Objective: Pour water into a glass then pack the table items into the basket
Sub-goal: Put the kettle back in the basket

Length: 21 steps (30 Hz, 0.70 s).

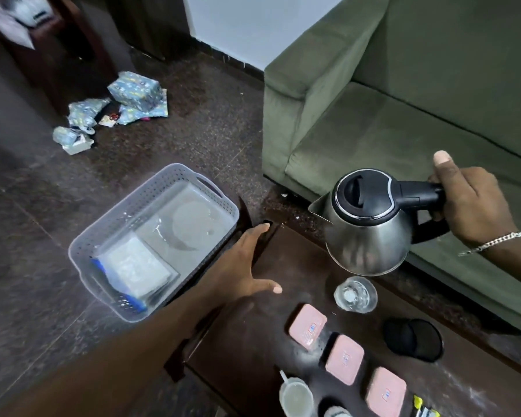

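Right hand [475, 206]: closed around the black handle of the kettle [367, 224], thumb raised straight; a chain bracelet [494, 242] sits on the wrist.
Kettle: steel body, black lid shut, held in the air above the far end of the table [268, 341], spout pointing left (no water visible leaving it).
Glass [355, 294]: clear, upright on the table, just below the kettle's base in this view; fill level cannot be read.
Left hand [244, 266]: open, fingers spread and flat, holding nothing, reaching over the table's left edge right beside the basket [82, 251].
Basket: grey, perforated, on the floor against the table's left side; a white and blue packet [136, 270] and a round clear item lie inside (blurred).
Pink containers [345, 359]: three square lids in a diagonal row on the table, near the glass.
Black round pads [414, 340]: to the right of the pink row.
White cup [296, 398]: at the near edge.
Sofa [403, 100]: green, behind the table.
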### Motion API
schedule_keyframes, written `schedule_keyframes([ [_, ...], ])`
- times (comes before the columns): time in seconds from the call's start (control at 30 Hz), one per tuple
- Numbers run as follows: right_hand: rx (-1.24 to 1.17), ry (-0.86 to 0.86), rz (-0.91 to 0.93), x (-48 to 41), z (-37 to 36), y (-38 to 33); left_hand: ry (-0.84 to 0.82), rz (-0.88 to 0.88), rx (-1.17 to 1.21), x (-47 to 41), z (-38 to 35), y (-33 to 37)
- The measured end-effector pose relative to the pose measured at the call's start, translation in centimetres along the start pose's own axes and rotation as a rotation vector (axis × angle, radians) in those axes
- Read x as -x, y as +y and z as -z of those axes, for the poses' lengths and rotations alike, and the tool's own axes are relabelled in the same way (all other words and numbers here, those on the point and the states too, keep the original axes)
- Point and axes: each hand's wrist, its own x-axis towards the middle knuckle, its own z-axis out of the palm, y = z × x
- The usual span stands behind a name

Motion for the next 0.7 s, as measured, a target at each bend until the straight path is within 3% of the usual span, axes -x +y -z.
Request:
schedule_keyframes([
  [0.13, -0.164, -0.002, 0.012, -1.6, -3.3, -4.4, 0.069, 0.006, -0.13, 1.6, 5.9, -1.5],
  [0.37, -0.381, -0.021, 0.031, -4.0, -9.1, -12.4, 0.181, 0.169, -0.307, 5.3, 14.8, -6.6],
  [0.7, -0.52, -0.045, 0.013, -5.6, -20.4, -19.8, 0.171, 0.388, -0.319, 9.1, 19.1, -12.6],
])
